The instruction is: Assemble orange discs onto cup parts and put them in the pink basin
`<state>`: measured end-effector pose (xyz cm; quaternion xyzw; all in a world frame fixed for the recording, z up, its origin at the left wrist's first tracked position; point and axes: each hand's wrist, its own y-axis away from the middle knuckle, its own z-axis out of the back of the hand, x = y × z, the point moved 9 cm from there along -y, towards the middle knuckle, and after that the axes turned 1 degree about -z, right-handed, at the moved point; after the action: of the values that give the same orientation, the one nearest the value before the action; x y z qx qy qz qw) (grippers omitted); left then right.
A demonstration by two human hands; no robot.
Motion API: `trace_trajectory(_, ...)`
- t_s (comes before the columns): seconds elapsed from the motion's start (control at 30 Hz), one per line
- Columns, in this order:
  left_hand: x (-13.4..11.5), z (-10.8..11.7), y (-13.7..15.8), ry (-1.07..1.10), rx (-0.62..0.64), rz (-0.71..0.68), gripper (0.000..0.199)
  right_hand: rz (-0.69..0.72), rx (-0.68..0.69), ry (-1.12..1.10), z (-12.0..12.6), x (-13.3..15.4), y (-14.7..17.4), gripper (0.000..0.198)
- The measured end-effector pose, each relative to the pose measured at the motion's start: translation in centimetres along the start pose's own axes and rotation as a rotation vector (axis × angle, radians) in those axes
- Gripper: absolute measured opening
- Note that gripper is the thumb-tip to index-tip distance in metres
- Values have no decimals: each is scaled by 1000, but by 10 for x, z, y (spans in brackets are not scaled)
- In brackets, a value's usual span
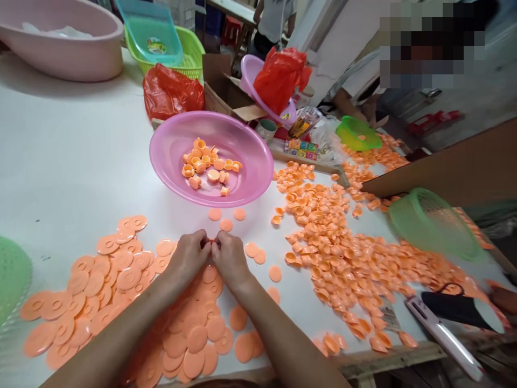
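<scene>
Orange piece (pixel 211 242) pinched between both hands (pixel 210 256).

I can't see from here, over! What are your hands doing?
Both hands, left and right, pinched together on a small orange piece. Orange discs underneath. Pink bowl just ahead, nothing blocking.

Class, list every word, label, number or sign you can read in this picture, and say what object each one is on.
None can be read.
Round sticker inside the teal basket: green and yellow print, too blurred to read.
Sticker on the tilted pink basin: too small to read.
Colourful box behind the pink bowl: printed squares, no legible text.
Both hands, left hand and right hand, pinch a small orange piece with no visible marking.
</scene>
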<state>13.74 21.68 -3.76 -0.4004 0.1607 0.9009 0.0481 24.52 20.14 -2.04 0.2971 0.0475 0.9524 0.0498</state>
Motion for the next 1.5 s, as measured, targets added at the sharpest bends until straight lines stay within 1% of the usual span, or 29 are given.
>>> trace_trajectory(0.07,-7,6,9,-45,-36,-45,16,36,79,-95,3,-9,-6,15)
trace_trajectory(0.1,-13,12,14,-41,-54,-66,17,46,85,-145,13,-19,-11,15)
trace_trajectory(0.13,-21,22,19,-14,-79,-88,18,36,39,-171,30,-33,-16,16)
trace_trajectory(0.17,-32,36,22,29,-123,-112,18,6,-46,-178,52,-50,-22,18)
trace_trajectory(0.23,-57,77,22,113,-276,-166,17,-117,-351,-69,107,-92,-28,21)
trace_trajectory(0.3,-81,126,12,134,-475,-202,14,-185,-437,-24,135,-124,-34,26)
trace_trajectory(0.33,-92,146,2,143,-537,-222,12,-204,-445,-15,141,-136,-37,27)
trace_trajectory(0.4,-106,173,-18,157,-576,-227,10,-214,-430,-25,144,-150,-41,23)
trace_trajectory(0.43,-109,179,-24,148,-575,-239,14,-212,-425,-33,142,-153,-40,21)
trace_trajectory(0.47,-111,179,-26,124,-557,-262,16,-208,-421,-43,140,-154,-38,18)
trace_trajectory(0.5,-110,172,-23,90,-509,-295,15,-203,-415,-59,136,-153,-35,16)
trace_trajectory(0.53,-108,157,-18,48,-420,-334,12,-197,-406,-78,132,-151,-29,15)
trace_trajectory(0.57,-102,134,-9,2,-291,-373,9,-190,-393,-96,127,-146,-23,14)
trace_trajectory(0.6,-92,106,2,-48,-143,-401,9,-183,-364,-124,121,-140,-16,14)
trace_trajectory(0.63,-81,75,15,-102,12,-420,10,-179,-316,-171,111,-132,-8,15)
trace_trajectory(0.67,-68,48,27,-169,115,-436,11,-180,-245,-245,98,-123,1,15)
trace_trajectory(0.73,-47,6,45,-307,213,-459,13,-193,-54,-457,65,-100,19,14)
trace_trajectory(0.77,-40,-8,48,-360,215,-468,13,-199,53,-576,46,-87,28,14)
trace_trajectory(0.8,-35,-16,48,-397,195,-466,12,-200,150,-676,29,-74,37,14)
trace_trajectory(0.83,-32,-18,45,-418,155,-456,12,-195,218,-743,16,-63,45,14)
trace_trajectory(0.87,-31,-16,41,-425,102,-440,12,-191,255,-780,6,-56,50,14)
trace_trajectory(0.93,-30,-6,35,-409,12,-417,14,-210,241,-804,0,-56,54,11)
trace_trajectory(0.97,-31,-2,34,-394,-2,-422,14,-234,209,-806,1,-61,54,10)
trace_trajectory(1.03,-33,-2,39,-359,33,-473,13,-274,159,-804,9,-72,54,11)
trace_trajectory(1.13,-38,-15,53,-318,111,-540,13,-262,125,-725,22,-79,56,12)
trace_trajectory(1.23,-43,-33,60,-305,130,-521,22,-232,31,-598,33,-79,61,7)
trace_trajectory(1.33,-47,-43,63,-332,108,-489,8,-254,-18,-575,36,-83,68,5)
trace_trajectory(1.37,-47,-42,65,-346,96,-487,3,-267,-18,-584,36,-85,70,5)
trace_trajectory(1.5,-36,-28,74,-373,37,-456,1,-254,4,-571,34,-78,75,8)
